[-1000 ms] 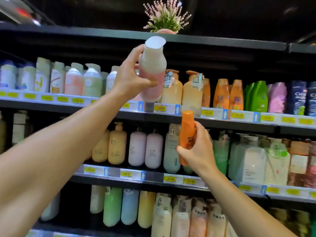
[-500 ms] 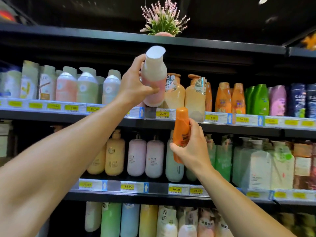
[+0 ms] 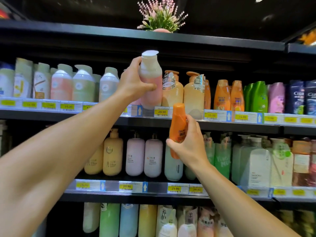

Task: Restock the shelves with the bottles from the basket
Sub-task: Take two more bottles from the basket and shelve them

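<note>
My left hand [image 3: 132,81] grips a pink bottle with a white cap [image 3: 151,79], upright, at the front edge of the upper shelf [image 3: 51,113], in a gap between a grey-white bottle [image 3: 109,84] and a tan pump bottle [image 3: 172,90]. Its base sits about level with the price strip. My right hand [image 3: 189,144] holds a slim orange bottle [image 3: 178,127] upright, lower down, in front of the shelf edge and the middle shelf's bottles. The basket is out of view.
Matching orange bottles [image 3: 222,95] stand on the upper shelf to the right, beside green [image 3: 256,96] and dark blue ones. The middle shelf [image 3: 136,194] and the bottom row are packed with bottles. A potted plant [image 3: 161,16] stands on the top board.
The pink bottle has come down in my left hand toward the upper shelf's gap. My right hand with the orange bottle has risen slightly against the shelves. The view has tilted upward.
</note>
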